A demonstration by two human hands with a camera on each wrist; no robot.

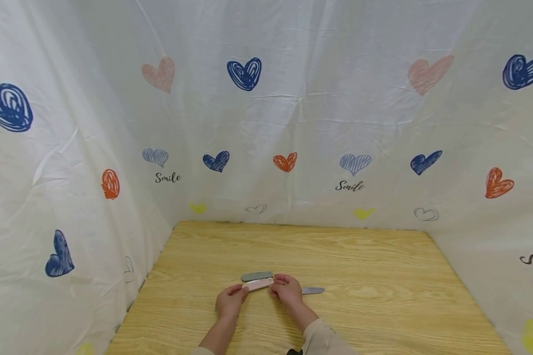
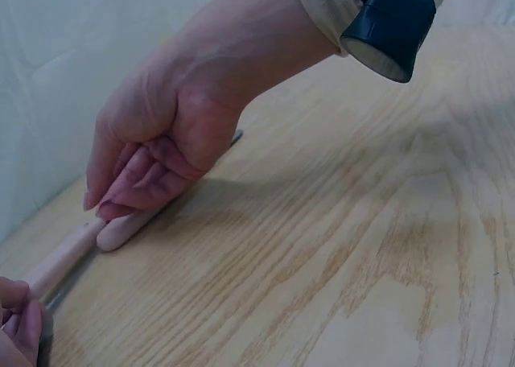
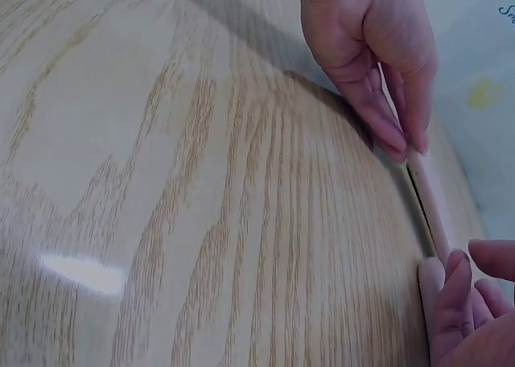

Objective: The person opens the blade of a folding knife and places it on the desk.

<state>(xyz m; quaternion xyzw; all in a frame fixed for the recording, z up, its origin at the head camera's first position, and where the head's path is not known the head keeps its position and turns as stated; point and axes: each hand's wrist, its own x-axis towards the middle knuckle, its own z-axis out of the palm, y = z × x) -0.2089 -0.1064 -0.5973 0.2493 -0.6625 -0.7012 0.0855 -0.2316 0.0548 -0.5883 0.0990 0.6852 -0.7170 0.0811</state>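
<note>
Between my two hands lies a slim pink piece (image 1: pixel 258 284) with rounded ends and a small hole near its right end. My left hand (image 1: pixel 229 301) pinches its left end between thumb and fingers. At the opposite end, the fingertips of my right hand (image 1: pixel 288 291) pinch it too. Just behind it rests a similar grey-green piece (image 1: pixel 256 276). A knife blade (image 1: pixel 313 291) sticks out to the right, past my right hand. In the left wrist view, a pale pink handle (image 2: pixel 121 234) lies beneath the right hand, most of it hidden.
The wood-grain table (image 1: pixel 382 296) stretches around the hands. White cloth (image 1: pixel 293 123) printed with hearts and "Smile" hangs at the back and on both sides. A dark band (image 2: pixel 390 29) is on the right sleeve.
</note>
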